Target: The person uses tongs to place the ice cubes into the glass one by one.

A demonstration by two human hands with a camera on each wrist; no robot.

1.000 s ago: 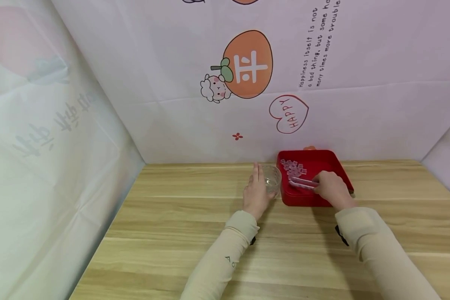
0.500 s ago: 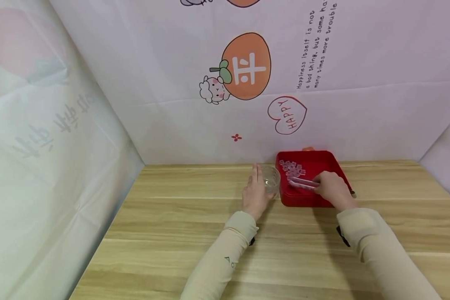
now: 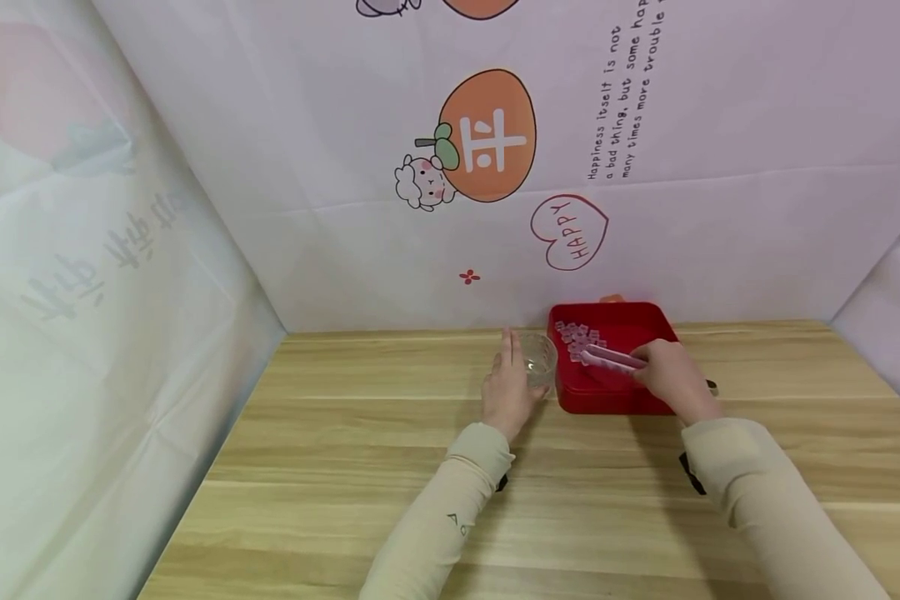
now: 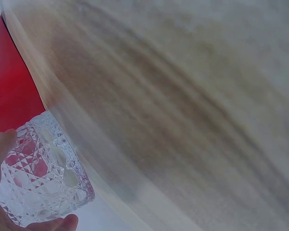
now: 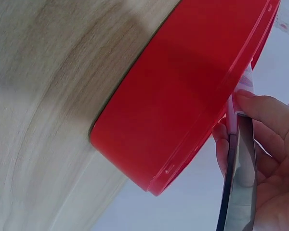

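Note:
In the head view my left hand (image 3: 506, 396) holds a clear glass cup (image 3: 542, 358) at the left side of a red tray (image 3: 615, 402). The left wrist view shows the cup's cut diamond pattern (image 4: 43, 168), with fingers and thumb around it. My right hand (image 3: 675, 385) reaches over the tray and grips a pair of tongs (image 3: 613, 358). Their tips are pink and patterned, and their metal handle (image 5: 243, 175) runs past the palm in the right wrist view. The tong tips lie at a heap of small clear pinkish cubes (image 3: 573, 335) in the tray's left part.
A wooden table (image 3: 345, 467) carries the tray and cup. Close behind them stands a white printed cloth (image 3: 345, 267), and another white sheet (image 3: 142, 375) hangs along the left side. A small orange piece (image 3: 612, 298) shows behind the tray's back rim.
The two tong arms, spread apart earlier, now lie closer together, their tips a little higher by the cubes. My right hand has shifted slightly right. My left hand stays on the cup.

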